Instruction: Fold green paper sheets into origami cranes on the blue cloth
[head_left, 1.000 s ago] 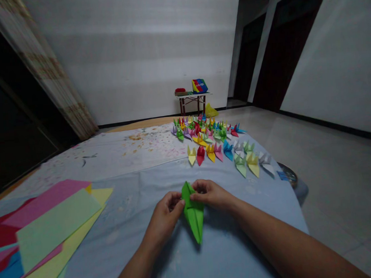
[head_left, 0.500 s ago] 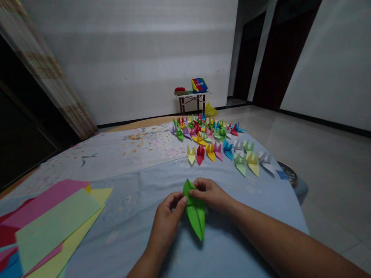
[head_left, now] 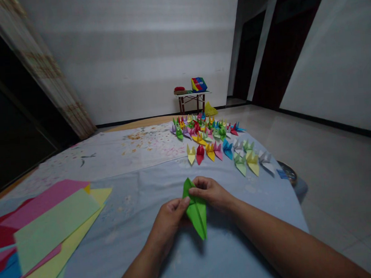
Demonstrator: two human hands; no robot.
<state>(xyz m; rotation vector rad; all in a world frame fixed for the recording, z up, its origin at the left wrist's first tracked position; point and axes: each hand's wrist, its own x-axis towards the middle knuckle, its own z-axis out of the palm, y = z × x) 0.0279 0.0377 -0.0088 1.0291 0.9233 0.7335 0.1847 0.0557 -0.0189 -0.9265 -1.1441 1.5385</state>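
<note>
A long, pointed piece of folded green paper (head_left: 196, 214) rests on the light blue cloth (head_left: 236, 253) in front of me. My left hand (head_left: 170, 219) pinches its left edge with thumb and fingers curled. My right hand (head_left: 210, 193) presses on its upper part, fingers bent over the paper's top. Both hands hold the same green piece, whose tip points toward me.
A fanned pile of coloured paper sheets (head_left: 46, 231) lies at the left. Several finished folded paper figures (head_left: 217, 143) stand in rows farther out. A white stained sheet (head_left: 120, 151) lies beyond the cloth. A small table (head_left: 192, 98) with coloured things stands by the wall.
The green paper has turned a little, its near tip swinging right. My left hand slid down along its edge; my right hand stayed near the top.
</note>
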